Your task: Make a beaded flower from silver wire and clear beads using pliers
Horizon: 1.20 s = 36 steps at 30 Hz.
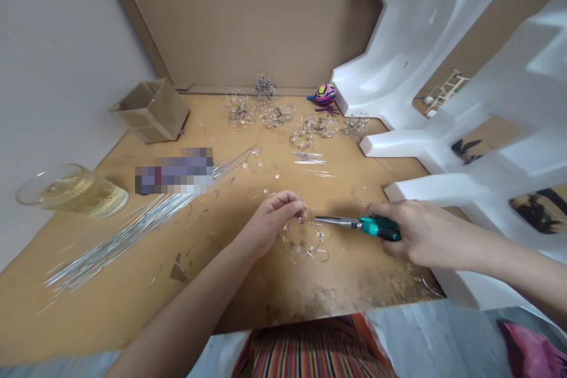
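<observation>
Beneath the pliers (372, 227), a stained tabletop (230, 208) meets a pale wall (57, 53).

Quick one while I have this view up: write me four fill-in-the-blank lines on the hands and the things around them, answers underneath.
1. The right hand grips the pliers by their ____.
2. The left hand pinches a beaded ring bent from thin ____.
3. The box is made of brown ____.
4. The glass holds a liquid that is pale ____.

Missing words: handles; wire; cardboard; yellow.
</observation>
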{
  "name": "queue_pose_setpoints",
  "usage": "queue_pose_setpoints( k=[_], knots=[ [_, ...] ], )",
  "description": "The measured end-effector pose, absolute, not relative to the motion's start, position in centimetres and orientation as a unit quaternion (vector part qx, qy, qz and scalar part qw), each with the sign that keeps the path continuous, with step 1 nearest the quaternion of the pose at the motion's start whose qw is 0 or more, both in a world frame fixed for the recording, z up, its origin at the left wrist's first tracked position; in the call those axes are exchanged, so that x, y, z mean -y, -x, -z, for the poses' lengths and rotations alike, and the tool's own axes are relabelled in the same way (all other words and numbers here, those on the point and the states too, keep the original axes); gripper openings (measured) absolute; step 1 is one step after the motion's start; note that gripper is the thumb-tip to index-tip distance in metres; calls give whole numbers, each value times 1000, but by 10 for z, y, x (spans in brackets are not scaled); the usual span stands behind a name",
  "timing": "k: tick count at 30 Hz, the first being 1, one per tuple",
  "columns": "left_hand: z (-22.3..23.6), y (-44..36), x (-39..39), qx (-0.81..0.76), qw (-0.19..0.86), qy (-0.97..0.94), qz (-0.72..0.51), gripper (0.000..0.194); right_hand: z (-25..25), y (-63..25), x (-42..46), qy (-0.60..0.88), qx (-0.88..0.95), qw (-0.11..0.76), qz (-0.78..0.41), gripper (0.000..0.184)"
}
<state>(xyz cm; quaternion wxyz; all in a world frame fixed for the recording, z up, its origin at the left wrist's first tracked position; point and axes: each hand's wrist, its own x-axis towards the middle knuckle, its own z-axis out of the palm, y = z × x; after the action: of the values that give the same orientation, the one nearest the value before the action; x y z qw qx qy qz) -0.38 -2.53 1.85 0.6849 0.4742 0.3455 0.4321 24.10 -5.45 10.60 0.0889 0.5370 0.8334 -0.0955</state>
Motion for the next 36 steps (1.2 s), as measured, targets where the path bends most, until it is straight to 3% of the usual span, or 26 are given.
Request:
queue_pose_setpoints(
  k=[14, 22, 36],
  knots=[
    [-12, 0, 21, -314, 805, -308, -398, 11, -108, -221, 60, -484, -871, 76, -36, 22],
    [-15, -5, 24, -328, 793, -302, -415, 14, -105, -210, 59, -480, -866, 99, -98, 13],
    [-12, -8, 26, -348, 783, -294, -424, 12, -102, -196, 65, -478, -861, 95, -145, 15]
  ],
)
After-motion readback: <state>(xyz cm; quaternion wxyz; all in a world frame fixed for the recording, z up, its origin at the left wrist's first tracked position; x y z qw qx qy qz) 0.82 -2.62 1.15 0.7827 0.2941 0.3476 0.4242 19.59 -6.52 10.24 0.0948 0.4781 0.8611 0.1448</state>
